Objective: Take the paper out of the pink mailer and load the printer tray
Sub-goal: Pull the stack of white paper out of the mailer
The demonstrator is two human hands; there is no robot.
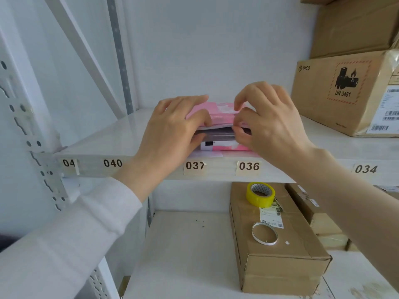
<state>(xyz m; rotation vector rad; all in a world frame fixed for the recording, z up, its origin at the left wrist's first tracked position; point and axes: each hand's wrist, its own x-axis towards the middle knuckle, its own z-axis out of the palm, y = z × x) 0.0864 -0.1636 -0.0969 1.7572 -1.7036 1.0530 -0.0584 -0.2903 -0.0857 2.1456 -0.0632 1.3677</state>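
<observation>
White shelving (121,134) held the pink mailer (212,111) mid-frame; left hand (172,128) and right hand (267,121) pinched its mouth open. Tugging unevenly could probably tear the mailer or crease the paper (216,133) inside.

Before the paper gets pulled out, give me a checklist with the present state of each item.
1. Pink mailer resting on the shelf: ok.
2. Mailer mouth parted toward the person: ok.
3. Left hand gripping the mouth's left side: ok.
4. Right hand fingers lifting the top flap: ok.
5. Contents visible as a grey stack inside: ok; whether it is paper: cannot tell.
6. Printer tray in view: not ok.
</observation>
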